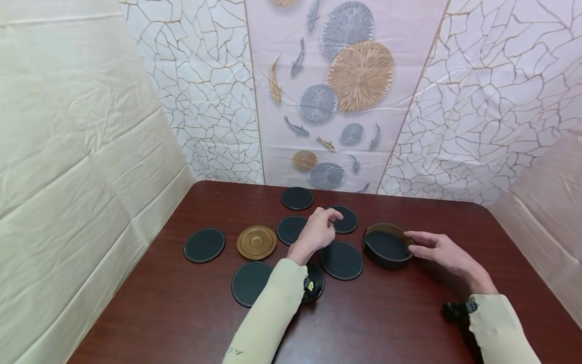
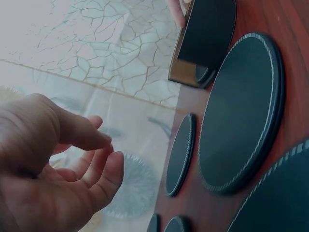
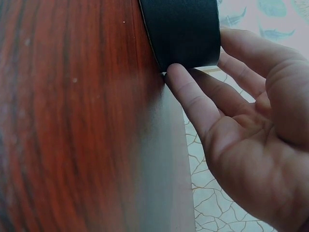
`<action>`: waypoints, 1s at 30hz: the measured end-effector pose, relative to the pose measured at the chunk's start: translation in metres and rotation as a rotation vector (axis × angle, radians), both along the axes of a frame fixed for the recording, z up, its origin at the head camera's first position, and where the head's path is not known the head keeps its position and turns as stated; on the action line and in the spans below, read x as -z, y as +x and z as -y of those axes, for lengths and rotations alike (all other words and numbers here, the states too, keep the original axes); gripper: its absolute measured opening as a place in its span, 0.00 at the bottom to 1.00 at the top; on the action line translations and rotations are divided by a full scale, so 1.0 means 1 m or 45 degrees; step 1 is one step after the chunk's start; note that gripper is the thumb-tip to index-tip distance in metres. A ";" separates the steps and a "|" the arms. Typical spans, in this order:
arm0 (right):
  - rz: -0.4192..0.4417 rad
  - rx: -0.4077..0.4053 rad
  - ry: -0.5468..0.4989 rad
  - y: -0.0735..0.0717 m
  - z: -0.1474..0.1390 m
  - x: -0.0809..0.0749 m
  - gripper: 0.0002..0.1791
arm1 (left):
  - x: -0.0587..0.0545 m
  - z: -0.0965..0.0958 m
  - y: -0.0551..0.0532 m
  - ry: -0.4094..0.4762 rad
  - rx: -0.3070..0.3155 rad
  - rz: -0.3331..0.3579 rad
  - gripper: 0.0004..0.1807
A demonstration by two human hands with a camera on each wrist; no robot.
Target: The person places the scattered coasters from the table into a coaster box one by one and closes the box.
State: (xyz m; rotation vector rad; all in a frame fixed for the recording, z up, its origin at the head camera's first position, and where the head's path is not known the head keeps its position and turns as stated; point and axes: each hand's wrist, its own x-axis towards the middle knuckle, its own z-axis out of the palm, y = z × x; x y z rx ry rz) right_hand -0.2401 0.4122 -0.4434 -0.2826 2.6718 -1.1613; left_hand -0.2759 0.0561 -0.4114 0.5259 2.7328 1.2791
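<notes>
In the head view, the round holder, without long axis, stands at 9 o'clock from the nearer right hand, whose extended, parted fingers touch its side, and about 3 o'clock from the loosely curled, empty left hand.

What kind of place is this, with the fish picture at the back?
Probably a little indoor corner set up for filming: a creased patterned backdrop rises behind a wooden table with round black coasters, and the person wears a small camera on each wrist.
</notes>
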 end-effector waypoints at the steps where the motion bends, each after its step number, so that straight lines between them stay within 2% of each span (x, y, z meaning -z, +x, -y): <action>1: -0.001 -0.003 -0.002 0.000 0.000 -0.001 0.34 | -0.001 0.003 0.000 -0.008 0.004 -0.005 0.21; 8: -0.009 -0.012 0.004 0.001 0.001 -0.003 0.33 | -0.007 0.025 0.002 -0.084 -0.008 -0.075 0.18; 15: -0.005 0.008 0.032 0.000 0.002 -0.001 0.34 | -0.004 0.048 0.003 -0.126 -0.060 -0.111 0.14; 30: 0.003 0.004 -0.022 -0.001 -0.001 0.001 0.34 | -0.008 0.094 0.007 -0.151 -0.038 -0.201 0.13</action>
